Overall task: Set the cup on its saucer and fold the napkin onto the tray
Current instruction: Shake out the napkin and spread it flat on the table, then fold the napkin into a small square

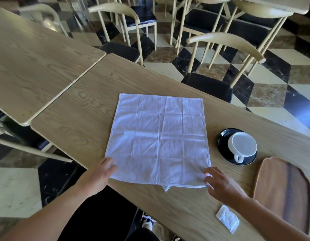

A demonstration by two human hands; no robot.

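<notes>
A white cloth napkin (159, 138) lies spread flat and creased on the wooden table (84, 115). My left hand (98, 174) rests with fingers apart on its near left corner. My right hand (220, 183) hovers with spread fingers at its near right corner, fingertips touching the hem. To the right, a white cup (242, 145) stands upright on a black saucer (222, 138), handle toward me. A brown wooden tray (283, 193) lies at the table's near right, partly behind my right forearm.
A small white sachet (228, 219) lies on the table near my right forearm. A second table (29, 63) abuts on the left. Pale chairs with dark seats (211, 84) stand along the far edge on a checkered floor.
</notes>
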